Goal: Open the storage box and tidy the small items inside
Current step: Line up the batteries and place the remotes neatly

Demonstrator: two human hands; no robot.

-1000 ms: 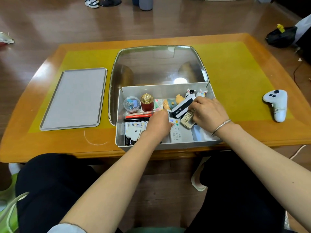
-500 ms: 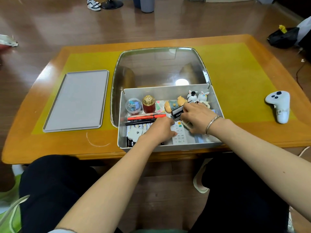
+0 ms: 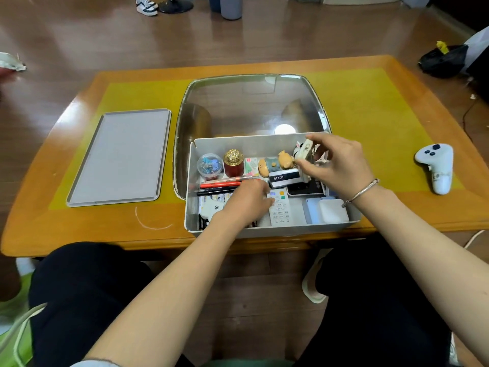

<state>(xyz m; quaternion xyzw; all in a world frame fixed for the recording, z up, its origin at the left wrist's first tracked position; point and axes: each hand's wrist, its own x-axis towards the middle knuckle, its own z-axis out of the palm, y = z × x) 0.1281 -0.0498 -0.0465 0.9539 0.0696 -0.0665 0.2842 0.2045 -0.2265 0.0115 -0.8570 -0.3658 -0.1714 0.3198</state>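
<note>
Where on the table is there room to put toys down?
The grey tray left of the box lies bare. Yellow tabletop is free between the storage box and the white controller. The box itself is crowded: pens, remote, figurines and both hands.

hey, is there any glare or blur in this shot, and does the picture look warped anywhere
Head view: a bright round lamp reflection glares on the clear plastic lid behind the grey storage box; the glossy orange wooden table shows sheen too. Head view: the right hand and the small cream item it holds are slightly motion-blurred. Head view: wide-angle lens bows the table edges.
</note>
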